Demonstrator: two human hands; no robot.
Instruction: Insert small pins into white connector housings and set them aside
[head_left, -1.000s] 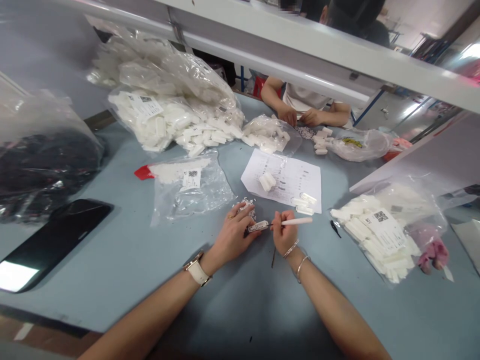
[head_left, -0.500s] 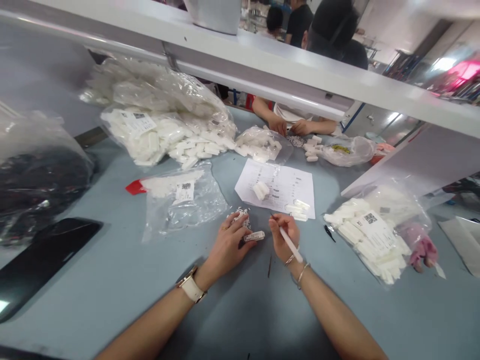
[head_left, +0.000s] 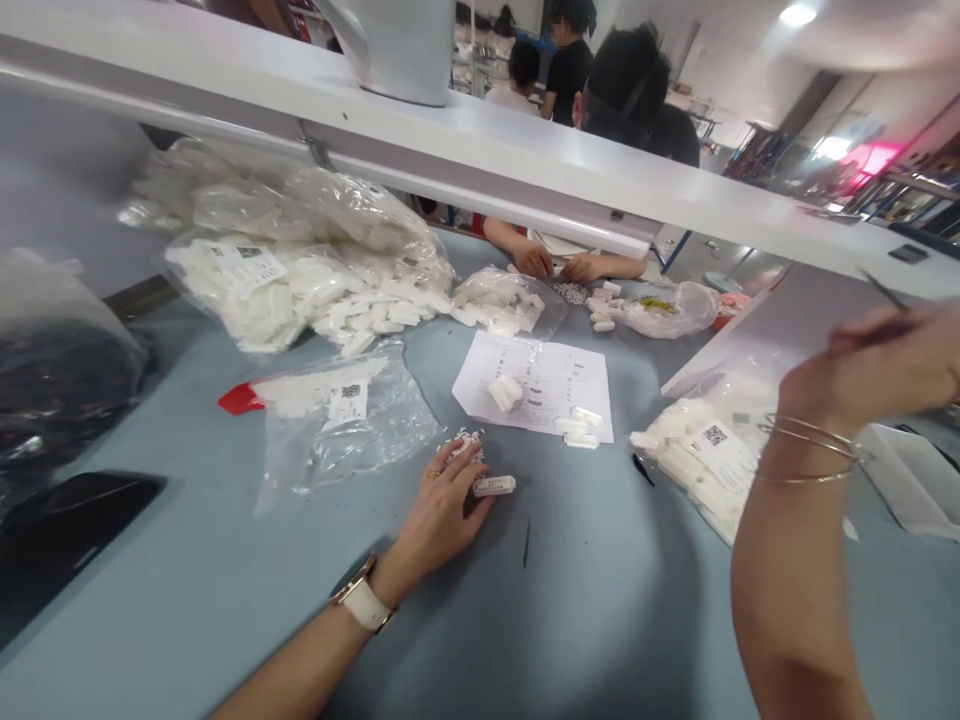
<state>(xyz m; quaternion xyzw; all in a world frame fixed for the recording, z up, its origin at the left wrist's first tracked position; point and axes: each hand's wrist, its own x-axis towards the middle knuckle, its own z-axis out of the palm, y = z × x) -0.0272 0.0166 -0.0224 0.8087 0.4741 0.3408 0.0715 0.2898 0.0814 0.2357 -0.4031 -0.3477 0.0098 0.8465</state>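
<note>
My left hand rests on the table with fingers bent, holding a small white block with rows of marks on it. Under and beyond its fingertips lies a pile of tiny white pieces. At the right edge my right hand is raised, blurred, with its fingers closed on a thin dark-tipped tool. A thin dark stick lies right of my left hand. White blocks sit on a printed sheet.
Bags of white blocks fill the back left, with another bag at right. A bag with white pieces and a red scoop lies left. A shelf crosses above; another person's hands work beyond it.
My right hand has risen from beside the block and swung far to the right with the tool. My left hand stays at the block. The view has shifted slightly.
</note>
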